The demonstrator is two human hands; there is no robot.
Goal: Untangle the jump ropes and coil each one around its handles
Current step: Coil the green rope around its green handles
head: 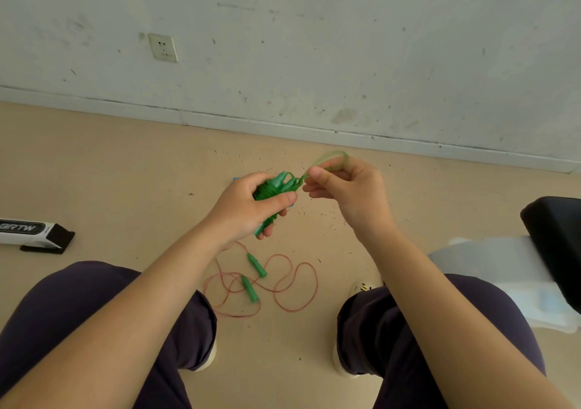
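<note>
While the green rope bundle (273, 195) is gripped by the left hand (248, 209), its last loop (330, 160), pinched by the right hand (342, 185), could slip and the coil be undone

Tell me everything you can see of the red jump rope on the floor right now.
The red jump rope lies loose on the tan floor between the person's knees, uncoiled. Its thin reddish cord, plastic by the look of it, sprawls in several overlapping loops. Its two green handles lie near each other in the middle, both slanted, the cord crossing by them. Neither hand touches it; one strand runs up behind the left wrist, where its end is hidden.
</note>
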